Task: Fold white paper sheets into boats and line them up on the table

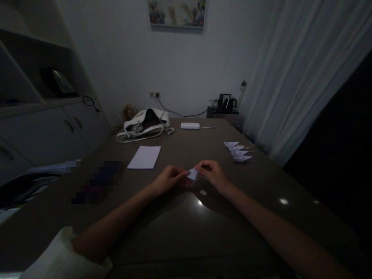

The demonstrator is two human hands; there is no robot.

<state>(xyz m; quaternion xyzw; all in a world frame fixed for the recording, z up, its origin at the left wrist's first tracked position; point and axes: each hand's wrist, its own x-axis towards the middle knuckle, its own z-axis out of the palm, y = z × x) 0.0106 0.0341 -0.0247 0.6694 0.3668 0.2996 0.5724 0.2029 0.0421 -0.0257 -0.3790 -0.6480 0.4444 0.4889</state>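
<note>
Between my two hands, just above the table, is a small folded piece of white paper (192, 174). My left hand (172, 178) pinches its left edge, thumb on top and fingers beneath. On the other side, my right hand (213, 173) grips the upper right corner between thumb and fingertips. Several folded paper boats (242, 158) stand in a row to the right, beyond my right hand. A stack of white paper sheets (144, 157) lies flat to the left, past my left hand.
On the dark table (186, 240), a white handbag (147, 122) sits at the back left. A white power bank-like device (190, 126) with a short cable lies at the far end. A blurred dark object (100, 182) is on the left. A black kettle (229, 104) stands beyond the table.
</note>
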